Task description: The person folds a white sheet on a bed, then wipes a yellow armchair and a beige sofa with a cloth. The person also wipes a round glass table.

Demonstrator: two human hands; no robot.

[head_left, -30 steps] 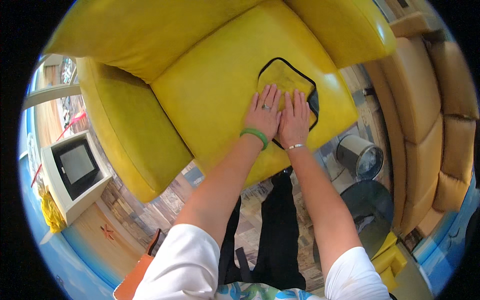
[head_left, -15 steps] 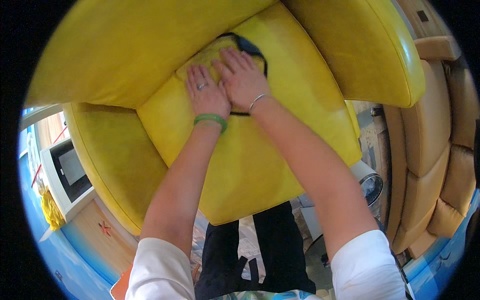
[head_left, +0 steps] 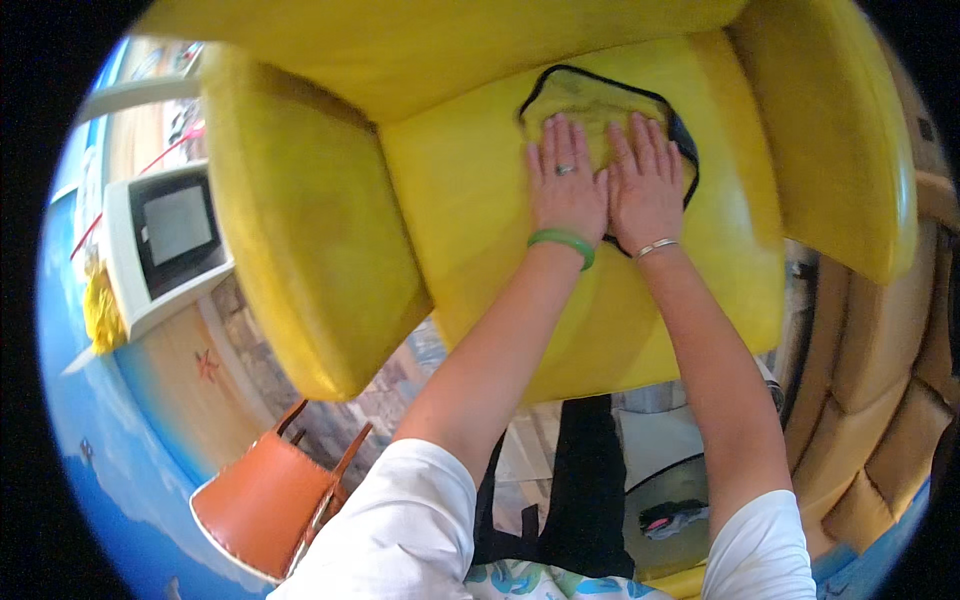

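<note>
A yellow cloth (head_left: 590, 92) with black edging lies spread on the seat of a yellow armchair (head_left: 450, 200), close to the backrest. My left hand (head_left: 568, 185) rests flat on the cloth, fingers stretched forward, a ring on one finger and a green bangle at the wrist. Just beside it my right hand (head_left: 647, 185) presses flat too, with a silver bracelet at its wrist. Both palms cover the cloth's middle and near part. Part of its black edge shows between my wrists and along the right, where a wider dark patch sits.
An orange bag (head_left: 265, 495) with handles stands at the lower left. A white-framed box with a dark front (head_left: 180, 235) and a yellow plastic bag (head_left: 102, 305) are on the left. Tan padded seating (head_left: 865, 345) lines the right. Below the chair is a dark-rimmed clear-topped surface (head_left: 665, 560).
My view has turned, so the chair sits differently and the orange bag shows more fully. My hands, earlier staggered and touching, now lie side by side on the cloth.
</note>
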